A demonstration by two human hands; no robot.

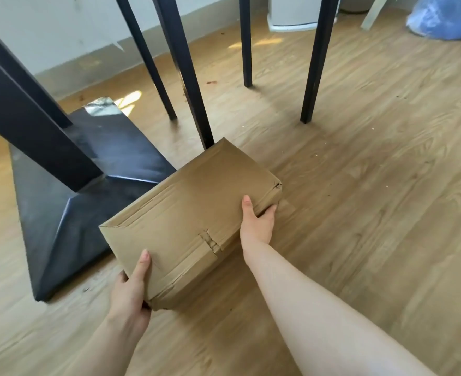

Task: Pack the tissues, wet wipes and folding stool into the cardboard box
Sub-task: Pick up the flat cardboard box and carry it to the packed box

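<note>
A brown, creased cardboard box [188, 213] lies on the wooden floor, its flaps closed, with one torn spot on the near long edge. My left hand [130, 289] grips its near left corner, thumb on top and fingers under the side. My right hand [256, 221] holds the right end near the dented corner, thumb on top, fingers wrapped around the side. Tissues, wet wipes and folding stool are not in view.
A black table base [69, 210] with a thick column stands just left of the box, touching its left side. Black chair legs [194, 85] rise behind the box. A blue bag [446, 17] and a white bin [297, 14] are at the far back right.
</note>
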